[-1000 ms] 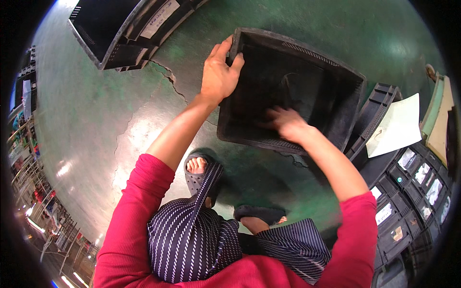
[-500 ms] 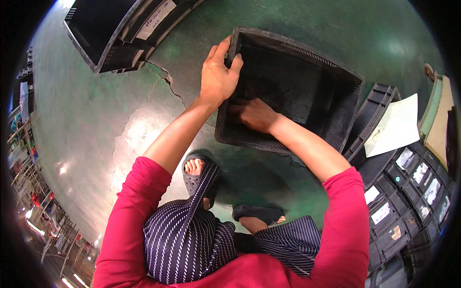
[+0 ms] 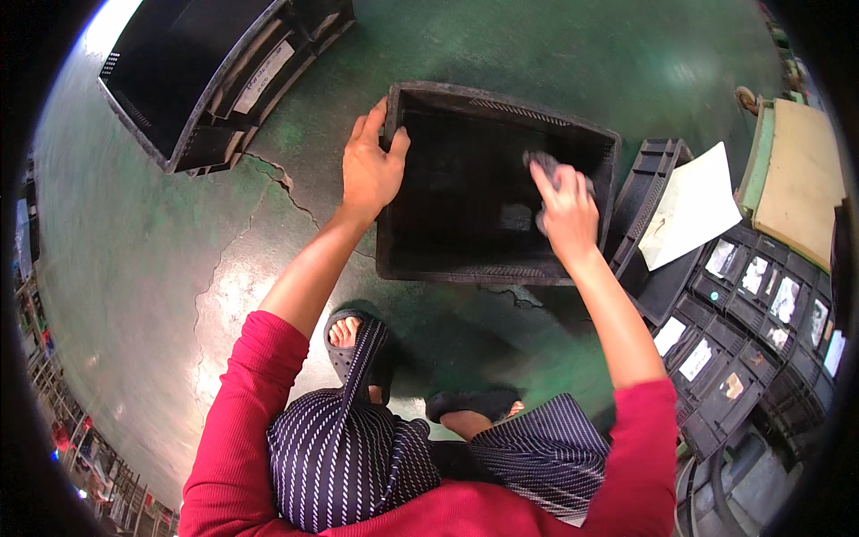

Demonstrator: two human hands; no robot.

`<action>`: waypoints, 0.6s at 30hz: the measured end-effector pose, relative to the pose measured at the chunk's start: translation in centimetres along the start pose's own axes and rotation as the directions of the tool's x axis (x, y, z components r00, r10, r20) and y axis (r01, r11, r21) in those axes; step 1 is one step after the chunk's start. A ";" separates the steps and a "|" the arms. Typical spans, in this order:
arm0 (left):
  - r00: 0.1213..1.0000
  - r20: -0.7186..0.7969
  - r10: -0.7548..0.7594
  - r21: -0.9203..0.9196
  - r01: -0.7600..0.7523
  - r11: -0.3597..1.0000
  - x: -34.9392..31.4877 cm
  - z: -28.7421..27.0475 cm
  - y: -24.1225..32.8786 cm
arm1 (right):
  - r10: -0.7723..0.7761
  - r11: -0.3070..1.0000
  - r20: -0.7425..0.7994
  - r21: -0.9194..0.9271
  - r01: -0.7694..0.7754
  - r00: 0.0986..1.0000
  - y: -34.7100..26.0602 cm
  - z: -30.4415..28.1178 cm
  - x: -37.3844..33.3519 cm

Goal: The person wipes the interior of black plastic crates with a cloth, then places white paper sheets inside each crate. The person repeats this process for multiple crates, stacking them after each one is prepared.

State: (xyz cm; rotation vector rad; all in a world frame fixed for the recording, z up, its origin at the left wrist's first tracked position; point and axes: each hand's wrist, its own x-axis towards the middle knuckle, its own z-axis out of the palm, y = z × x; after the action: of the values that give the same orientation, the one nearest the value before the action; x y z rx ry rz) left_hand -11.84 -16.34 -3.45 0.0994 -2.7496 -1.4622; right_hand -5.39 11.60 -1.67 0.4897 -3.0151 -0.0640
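Clasping a black, rectangular plastic crate (image 3: 465,197) by its rim between thumb and curled fingers of the left hand (image 3: 370,176); gripping a blurred, dark-grey, cloth-like piece (image 3: 550,164) in bent fingers of the right hand (image 3: 570,217), with the crate beneath those fingers.
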 end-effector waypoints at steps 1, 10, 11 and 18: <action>1.000 0.011 0.017 -0.022 -0.017 1.000 0.2 0.7 0.5 | 0.044 0.988 -0.038 -0.143 -0.049 0.998 1.0 1.3 0.8; 0.999 0.033 0.007 -0.026 -0.006 1.000 0.5 0.7 0.1 | 0.326 0.791 0.168 -0.588 -0.171 0.930 3.2 10.3 0.8; 0.999 0.041 -0.012 -0.035 0.014 0.999 0.5 0.6 0.2 | 0.380 0.780 0.199 -0.594 -0.197 0.904 3.5 10.1 0.9; 1.000 0.001 0.023 -0.057 -0.023 0.998 0.3 1.2 0.3 | 0.664 0.730 0.337 -0.485 -0.481 0.668 4.5 10.6 3.2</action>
State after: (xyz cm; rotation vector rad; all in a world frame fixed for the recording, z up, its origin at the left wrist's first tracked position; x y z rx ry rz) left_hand -12.23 -15.18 -3.93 0.0648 -2.6988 -1.5340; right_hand -10.82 15.15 -11.70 -0.6572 -3.3378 -0.7932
